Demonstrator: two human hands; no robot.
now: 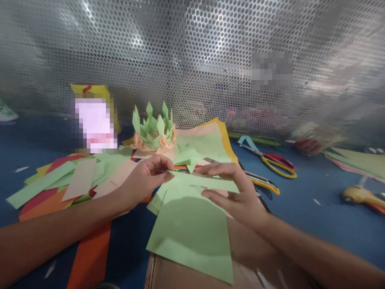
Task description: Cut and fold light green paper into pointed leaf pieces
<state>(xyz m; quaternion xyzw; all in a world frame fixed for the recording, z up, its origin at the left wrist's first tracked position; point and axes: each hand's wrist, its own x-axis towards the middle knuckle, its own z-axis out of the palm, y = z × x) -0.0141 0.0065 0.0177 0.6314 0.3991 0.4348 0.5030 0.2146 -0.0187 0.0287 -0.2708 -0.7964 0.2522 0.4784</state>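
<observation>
A narrow strip of light green paper (pixel 207 181) stretches between my two hands. Its left end is pinched in the fingertips of my left hand (pixel 152 173). My right hand (pixel 236 190) has its thumb below the strip and its fingers above, closed around the right part. Under the strip lies a larger light green sheet (pixel 189 233), resting on a brown board (pixel 246 249). Just beyond my hands sits a folded paper piece (pixel 155 130) with green points and peach-coloured parts round its base.
Paper strips in several colours (pixel 80 178) are heaped at left. Stacked coloured sheets (pixel 204 140) lie behind. Scissors (pixel 270 160), a yellow box cutter (pixel 264 184) and a yellow-handled tool (pixel 361 195) lie at right. A perforated metal panel (pixel 180 60) bounds the blue table.
</observation>
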